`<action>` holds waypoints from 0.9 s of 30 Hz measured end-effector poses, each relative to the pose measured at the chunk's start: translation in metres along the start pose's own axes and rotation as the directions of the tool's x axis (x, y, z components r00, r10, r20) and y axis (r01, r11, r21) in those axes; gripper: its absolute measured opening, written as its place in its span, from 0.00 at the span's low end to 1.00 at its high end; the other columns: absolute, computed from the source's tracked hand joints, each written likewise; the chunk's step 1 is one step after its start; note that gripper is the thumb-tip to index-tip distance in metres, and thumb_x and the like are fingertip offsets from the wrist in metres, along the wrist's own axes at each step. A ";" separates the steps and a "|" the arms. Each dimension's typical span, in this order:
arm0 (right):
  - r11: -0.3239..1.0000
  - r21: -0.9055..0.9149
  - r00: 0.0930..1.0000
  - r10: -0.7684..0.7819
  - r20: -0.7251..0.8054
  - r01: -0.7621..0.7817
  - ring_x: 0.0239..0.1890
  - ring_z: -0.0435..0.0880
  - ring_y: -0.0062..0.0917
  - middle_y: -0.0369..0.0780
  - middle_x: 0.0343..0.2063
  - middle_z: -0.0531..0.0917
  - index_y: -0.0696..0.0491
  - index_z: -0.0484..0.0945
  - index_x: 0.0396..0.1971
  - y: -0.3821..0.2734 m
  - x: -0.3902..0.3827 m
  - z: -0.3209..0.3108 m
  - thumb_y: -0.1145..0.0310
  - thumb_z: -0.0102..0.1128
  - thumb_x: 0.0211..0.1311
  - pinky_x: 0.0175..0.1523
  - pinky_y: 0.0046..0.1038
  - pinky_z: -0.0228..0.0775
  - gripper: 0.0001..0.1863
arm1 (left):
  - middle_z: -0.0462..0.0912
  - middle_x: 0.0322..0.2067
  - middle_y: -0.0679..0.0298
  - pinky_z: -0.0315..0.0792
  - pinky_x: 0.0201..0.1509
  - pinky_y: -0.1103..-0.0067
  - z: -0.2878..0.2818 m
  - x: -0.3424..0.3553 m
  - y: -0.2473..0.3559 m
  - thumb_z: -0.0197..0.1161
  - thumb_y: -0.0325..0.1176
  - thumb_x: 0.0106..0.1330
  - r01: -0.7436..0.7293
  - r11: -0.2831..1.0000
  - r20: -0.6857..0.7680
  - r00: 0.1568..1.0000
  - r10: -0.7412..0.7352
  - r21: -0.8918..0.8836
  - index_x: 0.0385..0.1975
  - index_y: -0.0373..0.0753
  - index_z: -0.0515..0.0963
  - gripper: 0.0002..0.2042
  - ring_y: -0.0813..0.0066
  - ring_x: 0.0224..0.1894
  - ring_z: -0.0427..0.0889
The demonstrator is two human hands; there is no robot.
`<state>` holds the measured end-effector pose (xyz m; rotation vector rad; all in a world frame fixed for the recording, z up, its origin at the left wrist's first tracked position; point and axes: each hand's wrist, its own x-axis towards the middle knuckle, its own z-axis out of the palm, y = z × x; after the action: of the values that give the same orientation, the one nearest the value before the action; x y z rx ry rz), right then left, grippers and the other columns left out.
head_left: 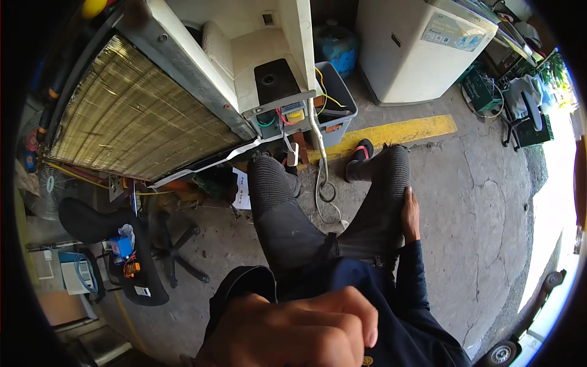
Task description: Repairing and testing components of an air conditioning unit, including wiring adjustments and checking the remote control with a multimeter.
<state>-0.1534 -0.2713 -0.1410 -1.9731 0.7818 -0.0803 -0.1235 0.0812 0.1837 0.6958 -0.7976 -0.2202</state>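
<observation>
Centrally, at the lower edge, the left hand (pixel 299 333) is raised close to the camera, its fingers curled inward; whether they enclose anything cannot be told. The right hand (pixel 411 215), fingers extended and holding nothing visible, rests against the outer side of the right leg of the dark trousers (pixel 287 235), near the ribbed knee. Beyond the left knee, at upper left, stands the opened air conditioner (pixel 174 55), its finned coil (pixel 147 110) facing the left side and its coloured wires (pixel 282 116) exposed. A grey cable (pixel 323 177) loops on the floor between the legs. Farther out are a grey bin (pixel 340 125), a blue gas cylinder (pixel 339 49), a white washing machine (pixel 416 55) and, at left, a black office chair (pixel 150 287).
</observation>
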 end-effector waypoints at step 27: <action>0.994 0.107 0.998 -0.002 -0.057 0.008 0.50 0.82 0.42 0.54 0.51 0.86 0.67 0.80 0.52 0.001 -0.003 -0.001 0.46 0.42 0.85 0.61 0.35 0.71 0.34 | 0.68 0.39 0.66 0.61 0.51 0.66 0.013 0.044 -0.020 0.64 0.66 0.70 -0.025 0.981 0.242 0.970 -0.023 0.194 0.58 0.50 0.88 0.29 0.73 0.39 0.64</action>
<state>-0.1564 -0.2710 -0.1411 -1.8775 0.7933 -0.1788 -0.1014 0.0409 0.2026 0.8647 -1.0648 -0.2306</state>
